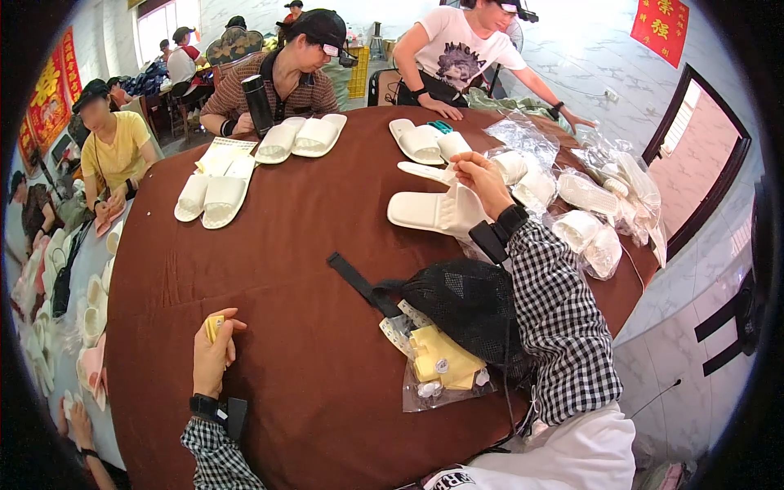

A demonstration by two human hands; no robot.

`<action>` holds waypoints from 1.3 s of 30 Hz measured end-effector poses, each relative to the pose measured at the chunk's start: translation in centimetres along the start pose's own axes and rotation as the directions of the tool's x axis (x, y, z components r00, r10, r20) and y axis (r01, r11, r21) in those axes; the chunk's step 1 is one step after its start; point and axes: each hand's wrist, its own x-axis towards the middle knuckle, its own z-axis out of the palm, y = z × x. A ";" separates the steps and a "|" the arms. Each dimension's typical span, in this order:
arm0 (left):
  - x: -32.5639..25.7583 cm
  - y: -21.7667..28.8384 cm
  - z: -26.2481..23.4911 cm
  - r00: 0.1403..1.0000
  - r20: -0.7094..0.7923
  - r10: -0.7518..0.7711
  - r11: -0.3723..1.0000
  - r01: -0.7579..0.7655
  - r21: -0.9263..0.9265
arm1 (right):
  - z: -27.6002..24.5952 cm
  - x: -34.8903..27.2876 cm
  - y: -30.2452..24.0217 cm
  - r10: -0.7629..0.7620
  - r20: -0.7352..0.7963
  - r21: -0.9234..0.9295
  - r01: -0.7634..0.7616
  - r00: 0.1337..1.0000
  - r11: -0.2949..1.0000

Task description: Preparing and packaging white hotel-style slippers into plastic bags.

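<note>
My left hand (216,353) is held above the near left of the brown-covered table, its fingers closed around a small yellow piece (214,328) that looks like folded paper. Across the table, my right hand (487,186) reaches to a pair of white slippers, fingers bent and closed at the upper slipper (428,172). The lower slipper (415,210) lies just beneath the palm, toe part to the right. Exactly where my fingertips grip is partly hidden by the hand itself.
Near my right forearm lie a black mesh cap (461,306) and a clear bag of yellow papers (445,359). White slipper pairs (216,196) sit along the far edge; bagged slippers (588,196) crowd the right. A person (273,94) sits opposite; another (457,49) leans over the table.
</note>
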 end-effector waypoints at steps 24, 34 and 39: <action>-0.2 -0.8 -0.9 1.000 0.010 0.013 1.000 -0.013 -0.004 | -7.0 13.4 -0.6 -0.275 -0.230 0.364 0.345 0.934 0.865; -0.3 -0.7 -1.1 1.000 0.013 0.012 1.000 -0.012 -0.007 | -10.5 9.5 1.1 -0.091 -0.114 -0.158 0.072 0.989 0.985; 0.7 -1.5 -0.3 1.000 -0.010 0.027 1.000 -0.027 -0.005 | -21.9 3.5 -1.0 -0.116 -0.251 -0.191 0.069 0.961 0.979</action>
